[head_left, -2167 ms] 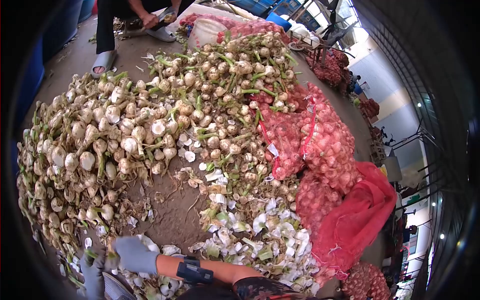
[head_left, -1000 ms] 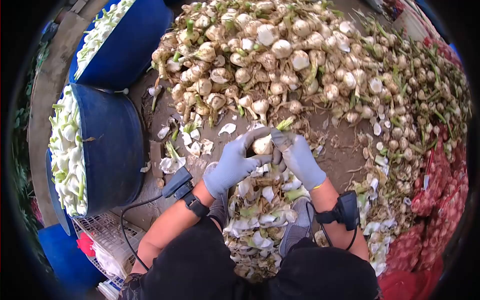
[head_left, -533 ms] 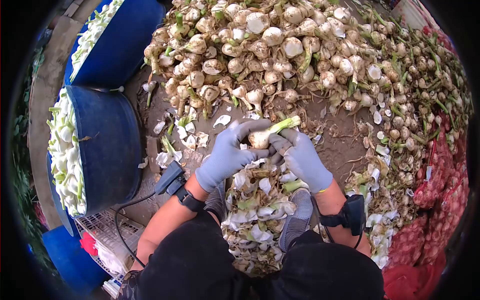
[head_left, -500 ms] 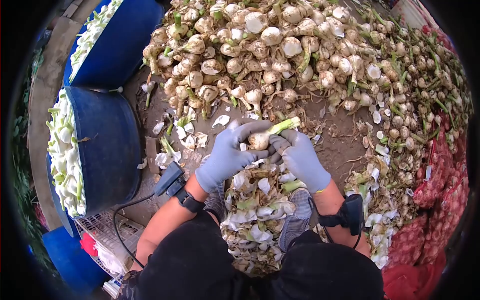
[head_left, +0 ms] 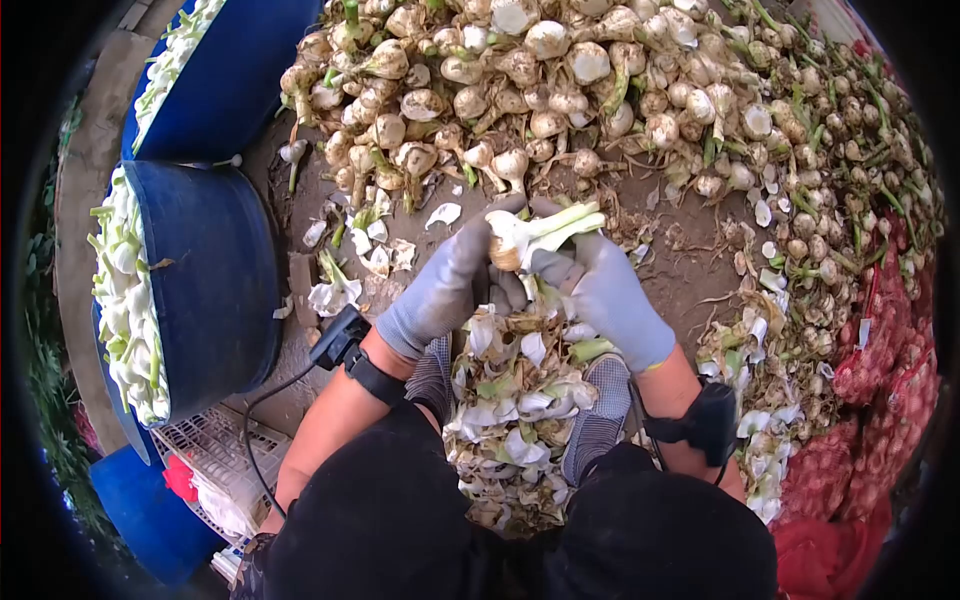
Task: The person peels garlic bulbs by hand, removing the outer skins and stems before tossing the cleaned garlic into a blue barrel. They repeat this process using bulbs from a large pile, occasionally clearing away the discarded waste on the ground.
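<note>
A garlic bulb (head_left: pixel 507 243) with a short pale green stem is held between my gloved hands, its stem pointing right. My left hand (head_left: pixel 445 285) is closed around the bulb end, thumb and fingers on its side. At the stem end, my right hand (head_left: pixel 615 300) pinches the outer skin, which is partly split from the stem. White shows where the brownish skin has come away. Beneath my hands, between my shoes, lies a heap of peeled garlic skins (head_left: pixel 515 440).
A large pile of unpeeled garlic (head_left: pixel 480 100) spreads across the ground ahead and right. Blue tubs (head_left: pixel 205 280) of clean white garlic (head_left: pixel 130 300) stand at left, near a white crate (head_left: pixel 215 450). Red mesh sacks (head_left: pixel 890 390) lie at right.
The skin along the stem has been pulled apart, exposing more white. Both hands have turned slightly, and the bulb has tilted and risen a little in view.
</note>
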{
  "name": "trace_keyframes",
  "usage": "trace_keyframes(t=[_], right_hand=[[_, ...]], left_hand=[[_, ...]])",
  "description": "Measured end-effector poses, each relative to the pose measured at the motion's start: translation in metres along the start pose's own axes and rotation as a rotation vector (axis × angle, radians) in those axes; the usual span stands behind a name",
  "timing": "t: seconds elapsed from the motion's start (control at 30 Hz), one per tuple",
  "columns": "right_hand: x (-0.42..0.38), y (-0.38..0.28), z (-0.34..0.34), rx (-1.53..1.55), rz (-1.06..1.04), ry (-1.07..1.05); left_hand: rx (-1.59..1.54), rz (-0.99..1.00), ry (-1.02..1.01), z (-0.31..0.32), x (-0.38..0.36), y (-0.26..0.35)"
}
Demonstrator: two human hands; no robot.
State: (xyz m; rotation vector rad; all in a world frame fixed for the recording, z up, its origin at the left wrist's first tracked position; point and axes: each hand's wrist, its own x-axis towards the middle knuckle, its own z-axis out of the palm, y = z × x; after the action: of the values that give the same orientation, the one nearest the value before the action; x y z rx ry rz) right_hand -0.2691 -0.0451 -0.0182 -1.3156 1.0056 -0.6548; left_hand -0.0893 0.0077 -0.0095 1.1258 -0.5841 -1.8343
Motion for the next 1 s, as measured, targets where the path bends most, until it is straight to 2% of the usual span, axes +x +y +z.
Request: trace_keyframes(t=[0.03,0.07,0.13,0.17,0.23,0.27,0.3,0.37,0.4,0.43,0.5,0.53,0.57,0.63,0.7,0.77,0.8,0.83,0.87,0.9,0.93,1.0], right_hand=[[0.001,-0.008,0.005,0.413,0.159,-0.015],[0.003,-0.007,0.002,0.414,0.163,-0.011],[0.007,-0.005,-0.006,0.184,0.305,-0.131],[0.007,-0.001,-0.006,0.184,0.307,-0.131],[0.006,0.005,0.001,0.008,0.248,-0.064],[0.003,0.000,0.000,0.056,0.276,-0.082],[-0.002,-0.008,0.000,0.054,0.276,-0.085],[-0.016,-0.021,0.000,0.061,0.254,-0.303],[-0.023,-0.026,0.009,0.187,0.333,-0.336],[-0.020,-0.026,0.007,0.185,0.329,-0.334],[-0.009,-0.028,0.004,0.204,0.289,-0.167],[-0.004,-0.011,-0.002,0.310,0.251,-0.189],[-0.002,-0.006,-0.004,0.312,0.239,-0.194],[-0.008,-0.001,-0.002,0.056,-0.021,-0.227],[-0.011,0.001,0.006,0.057,0.009,-0.196],[-0.009,-0.001,0.011,-0.025,0.175,-0.022],[-0.004,-0.010,-0.006,-0.406,0.085,-0.035],[0.001,-0.008,-0.012,-0.408,0.091,-0.032],[0.005,-0.007,-0.016,-0.588,0.056,0.141],[0.010,-0.006,-0.021,-0.765,0.016,0.313],[0.015,-0.002,-0.032,-0.766,0.014,0.316],[0.019,0.004,-0.051,-0.823,0.207,0.152]], left_hand=[[0.133,0.028,-0.023,-0.001,0.001,0.000],[0.133,0.023,-0.025,0.000,0.003,-0.004],[0.470,0.352,0.140,0.003,0.008,-0.016],[0.470,0.351,0.140,-0.003,0.008,-0.014],[0.675,0.183,0.167,-0.019,0.002,-0.009],[0.686,0.374,0.230,-0.014,0.001,-0.015],[0.685,0.375,0.233,-0.019,0.008,-0.020],[0.798,0.270,0.422,-0.029,0.025,-0.024],[0.934,0.296,0.391,-0.028,0.023,-0.022],[0.719,0.298,0.348,-0.024,0.021,-0.023],[0.359,0.385,0.393,-0.013,0.018,-0.019],[0.471,0.427,0.251,-0.014,0.009,-0.006],[0.147,0.237,0.208,-0.005,0.003,-0.002],[0.199,0.097,0.157,-0.013,-0.003,0.007],[0.258,0.145,0.180,-0.009,-0.008,0.010],[0.312,0.187,0.197,-0.006,-0.012,0.013],[0.269,0.182,0.196,-0.005,-0.014,0.014],[0.226,0.177,0.191,-0.005,-0.015,0.015],[0.178,0.188,0.062,-0.013,-0.015,0.014],[0.179,0.191,0.057,-0.012,-0.015,0.014],[0.147,0.206,0.011,-0.009,-0.017,0.011],[0.042,0.218,-0.046,0.000,-0.017,0.014]])
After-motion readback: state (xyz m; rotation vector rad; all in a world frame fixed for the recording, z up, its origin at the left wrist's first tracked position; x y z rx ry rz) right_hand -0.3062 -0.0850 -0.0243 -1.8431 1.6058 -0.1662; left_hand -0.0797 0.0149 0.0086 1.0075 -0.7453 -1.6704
